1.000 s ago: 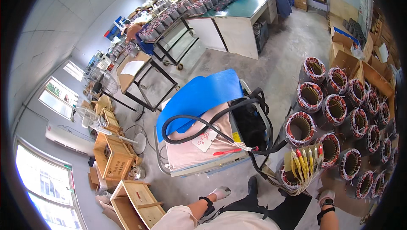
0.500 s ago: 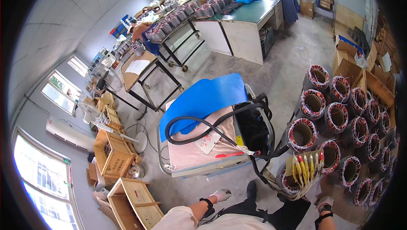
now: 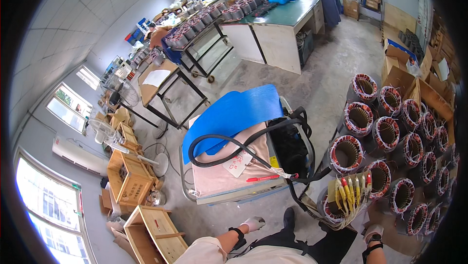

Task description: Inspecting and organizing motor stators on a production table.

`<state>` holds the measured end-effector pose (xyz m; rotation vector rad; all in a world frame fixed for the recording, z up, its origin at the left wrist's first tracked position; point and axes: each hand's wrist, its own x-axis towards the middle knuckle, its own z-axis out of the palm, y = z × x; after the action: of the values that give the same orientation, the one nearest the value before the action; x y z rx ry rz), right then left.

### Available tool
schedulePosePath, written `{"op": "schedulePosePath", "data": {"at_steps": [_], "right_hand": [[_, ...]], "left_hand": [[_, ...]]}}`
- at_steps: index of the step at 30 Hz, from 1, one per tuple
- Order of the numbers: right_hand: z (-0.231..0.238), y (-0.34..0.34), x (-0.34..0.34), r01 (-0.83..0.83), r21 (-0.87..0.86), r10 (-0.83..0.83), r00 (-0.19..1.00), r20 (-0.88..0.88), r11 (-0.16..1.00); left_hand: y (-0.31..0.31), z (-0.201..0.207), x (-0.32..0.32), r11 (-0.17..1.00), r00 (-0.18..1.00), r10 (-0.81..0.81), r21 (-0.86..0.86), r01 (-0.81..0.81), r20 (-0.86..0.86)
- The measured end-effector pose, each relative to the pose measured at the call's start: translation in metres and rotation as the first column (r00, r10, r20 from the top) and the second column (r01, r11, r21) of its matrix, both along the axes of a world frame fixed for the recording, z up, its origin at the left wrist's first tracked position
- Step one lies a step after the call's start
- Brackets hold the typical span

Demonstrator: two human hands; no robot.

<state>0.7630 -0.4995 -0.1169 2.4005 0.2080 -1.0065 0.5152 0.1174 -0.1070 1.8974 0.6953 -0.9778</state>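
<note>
My left hand (image 3: 254, 223), in a pale glove, hangs low in front of me with its fingers loosely apart and nothing in it. My right hand (image 3: 374, 231), also gloved, is by the lower right, near the standing motor stators (image 3: 346, 153); its fingers are too small to make out. Yellow and red clip leads (image 3: 350, 192) rest in a bunch over the nearest stator. Before me stands a cart-like unit (image 3: 243, 196) topped with a pink cloth (image 3: 222, 179), a blue sheet (image 3: 234, 118), a looped black cable (image 3: 214, 162), a white tag (image 3: 238, 165) and a red pen (image 3: 263, 178).
Open wooden crates (image 3: 158, 232) and a white standing fan (image 3: 161, 164) line the left. Beyond the unit are a small table (image 3: 158, 76), a rack of stators (image 3: 195, 28) and a green-topped workbench (image 3: 292, 13). Cardboard boxes (image 3: 397, 64) stand far right. Other people sit at the back.
</note>
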Motion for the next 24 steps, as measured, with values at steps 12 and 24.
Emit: {"op": "schedulePosePath", "data": {"at_steps": [12, 24], "right_hand": [[0.028, 0.019, 0.001, -0.034, 0.046, 0.033, 0.999, 0.025, 0.998], [0.014, 0.007, -0.002, -0.031, 0.045, 0.028, 0.998, 0.061, 0.999]], "left_hand": [[-0.001, 0.0, 0.0, 1.0, 1.0, -0.005, -0.006, 0.005, -0.002], [-0.003, -0.01, -0.007, 1.0, 0.999, -0.023, -0.002, 0.023, 0.026]]}}
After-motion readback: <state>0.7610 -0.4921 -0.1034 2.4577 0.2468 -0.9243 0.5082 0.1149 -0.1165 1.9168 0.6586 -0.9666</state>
